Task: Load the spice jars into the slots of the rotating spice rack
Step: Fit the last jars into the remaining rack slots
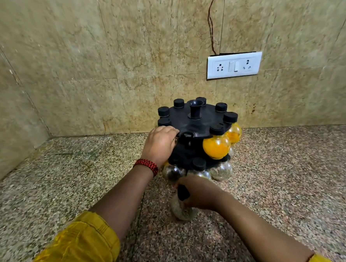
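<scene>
A black two-tier rotating spice rack [198,123] stands on the counter near the wall, with a central post. Several black-capped round jars hang in its slots; two at the right front hold yellow powder [216,146]. One upper slot at the front [186,136] is empty. My left hand [160,144] rests on the rack's upper rim at the left, fingers curled over its edge. My right hand [200,194] grips a loose jar [182,210] of greenish-grey spice by its black cap, in front of the rack's lower tier, just above or on the counter.
The speckled granite counter [292,174] meets beige tiled walls at the back and left, forming a corner. A white socket plate [234,65] with a thin wire above it sits on the back wall to the right of the rack.
</scene>
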